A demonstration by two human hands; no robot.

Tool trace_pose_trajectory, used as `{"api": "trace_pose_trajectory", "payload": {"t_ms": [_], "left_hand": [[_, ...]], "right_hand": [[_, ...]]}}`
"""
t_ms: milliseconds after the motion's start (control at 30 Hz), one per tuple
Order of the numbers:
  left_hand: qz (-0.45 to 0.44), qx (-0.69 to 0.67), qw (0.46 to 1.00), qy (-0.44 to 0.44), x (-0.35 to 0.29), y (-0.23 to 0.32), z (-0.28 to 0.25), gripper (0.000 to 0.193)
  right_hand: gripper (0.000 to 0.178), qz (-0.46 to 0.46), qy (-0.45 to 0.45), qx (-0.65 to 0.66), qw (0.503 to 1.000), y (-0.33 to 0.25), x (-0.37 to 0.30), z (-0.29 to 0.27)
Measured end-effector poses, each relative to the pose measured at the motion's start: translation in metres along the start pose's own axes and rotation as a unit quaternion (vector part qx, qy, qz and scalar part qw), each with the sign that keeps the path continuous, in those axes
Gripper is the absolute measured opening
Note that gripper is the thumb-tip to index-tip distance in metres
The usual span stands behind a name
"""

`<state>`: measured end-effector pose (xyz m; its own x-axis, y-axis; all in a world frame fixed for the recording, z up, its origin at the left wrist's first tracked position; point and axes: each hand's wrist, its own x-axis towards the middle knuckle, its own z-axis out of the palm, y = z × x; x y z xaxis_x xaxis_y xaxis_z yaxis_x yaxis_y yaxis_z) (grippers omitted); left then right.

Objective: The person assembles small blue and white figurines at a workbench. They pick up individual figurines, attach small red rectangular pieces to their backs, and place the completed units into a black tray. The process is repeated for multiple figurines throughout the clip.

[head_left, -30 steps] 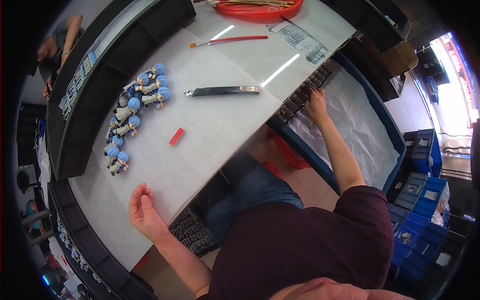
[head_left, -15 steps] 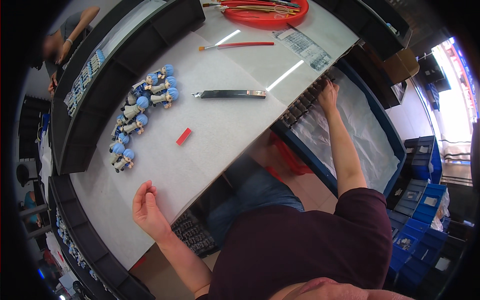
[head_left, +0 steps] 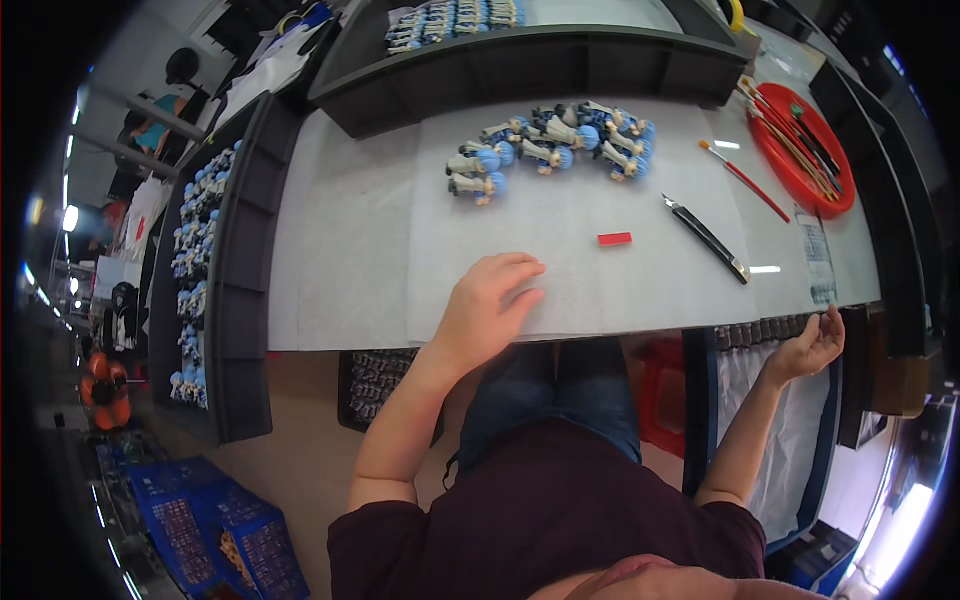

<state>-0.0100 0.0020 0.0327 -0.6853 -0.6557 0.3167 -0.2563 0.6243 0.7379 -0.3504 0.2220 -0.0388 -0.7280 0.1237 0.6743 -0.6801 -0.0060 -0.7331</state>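
Note:
My left hand (head_left: 488, 308) hovers at the near edge of the white-covered table (head_left: 350, 250), fingers apart and nothing in them. My right hand (head_left: 808, 350) is raised over a blue tray (head_left: 697, 400) at the right, beside its row of small dark parts (head_left: 765, 332). Its fingers are curled together; anything between them is too small to make out. Several small blue-haired figurines (head_left: 560, 135) lie in a group at the far middle. In front of them lie a small red block (head_left: 615, 240) and a black craft knife (head_left: 708, 238).
A red-handled brush (head_left: 748, 182) lies near a red dish (head_left: 835, 195) of brushes. Dark bins with figurines stand behind (head_left: 540, 75) and at the left (head_left: 240, 290). Below the table are a dark tray (head_left: 378, 385) of parts and blue crates (head_left: 215, 520) on the floor.
My view has swung toward the left. The right hand has come up from the row of dark parts in the blue tray. My left hand has moved over the table's near edge.

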Motion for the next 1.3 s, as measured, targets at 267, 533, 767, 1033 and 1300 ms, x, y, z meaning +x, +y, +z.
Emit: {"api": "trace_pose_trajectory", "payload": {"t_ms": [267,533,767,1033,1300], "left_hand": [[0.119,0.348,0.929,0.049,0.074,-0.034,-0.020,0.026],[-0.032,-0.002,0.997,0.063,0.051,-0.032,-0.033,0.022],[-0.187,-0.487,0.842,0.136,0.006,-0.023,-0.019,0.023],[-0.188,-0.562,0.792,0.148,-0.005,-0.031,-0.011,0.022],[-0.179,-0.553,0.803,0.136,-0.006,-0.034,-0.010,0.025]], "right_hand": [[0.033,0.032,-0.307,0.279,0.909,-0.123,-0.095,0.069],[0.024,0.073,-0.482,0.270,0.830,-0.163,-0.125,0.108],[0.033,0.240,-0.583,0.286,0.721,-0.189,-0.142,0.145],[0.028,0.281,-0.608,0.288,0.684,-0.182,-0.148,0.144],[0.037,0.255,-0.617,0.280,0.690,-0.186,-0.148,0.143]]}}
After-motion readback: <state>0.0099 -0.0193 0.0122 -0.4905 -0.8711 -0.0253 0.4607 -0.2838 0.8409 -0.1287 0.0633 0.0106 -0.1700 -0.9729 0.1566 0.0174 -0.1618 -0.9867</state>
